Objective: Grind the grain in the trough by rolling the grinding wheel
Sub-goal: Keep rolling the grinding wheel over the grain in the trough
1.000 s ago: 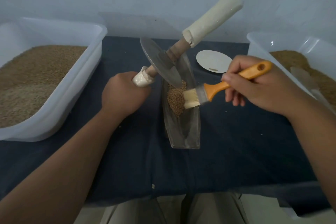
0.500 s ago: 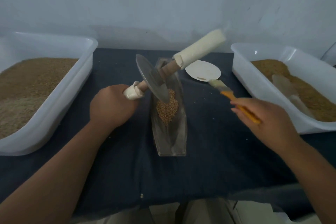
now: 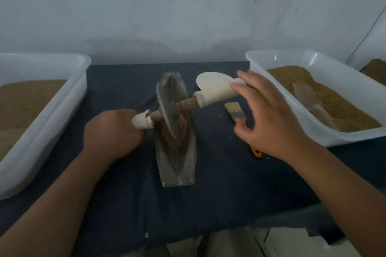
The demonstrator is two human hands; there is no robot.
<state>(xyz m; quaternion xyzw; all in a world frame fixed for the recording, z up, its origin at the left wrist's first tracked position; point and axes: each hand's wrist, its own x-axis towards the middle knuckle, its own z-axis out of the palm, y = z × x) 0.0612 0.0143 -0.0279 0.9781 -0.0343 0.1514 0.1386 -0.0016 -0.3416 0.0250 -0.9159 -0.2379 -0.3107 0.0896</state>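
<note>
Gripping the left handle (image 3: 141, 122) of the axle (image 3: 186, 104) with the left hand (image 3: 112, 131), curling the fingers round its pale wrapping; holding the right hand (image 3: 269, 119) open, spreading the fingers and clasping nothing, right at the outer end of the right handle (image 3: 215, 95), without revealing whether touching it. Standing the grinding wheel (image 3: 167, 108) on edge in the trough (image 3: 177, 173), between the two hands and just to the right of the left-hand grip, biting with its lower rim into the grain (image 3: 181, 129) heaped at mid-length of the channel; slanting the axle, with the right end farther away. Judging the step in hand as taking up the second handle before rolling. Calling next, on that judgement, for closing the right hand round its handle, levelling the axle and pressing evenly while rolling along the channel, keeping the rim off the trough walls. Showing, partly beneath the right hand, the brush (image 3: 235, 110) lying on the dark cloth (image 3: 229, 194); beyond it, a pale disc (image 3: 208, 79); flanking all, the left tub (image 3: 62, 110) and the right tub (image 3: 271, 56), both holding brown granular material, the latter also containing a clear scoop (image 3: 307, 96).
</note>
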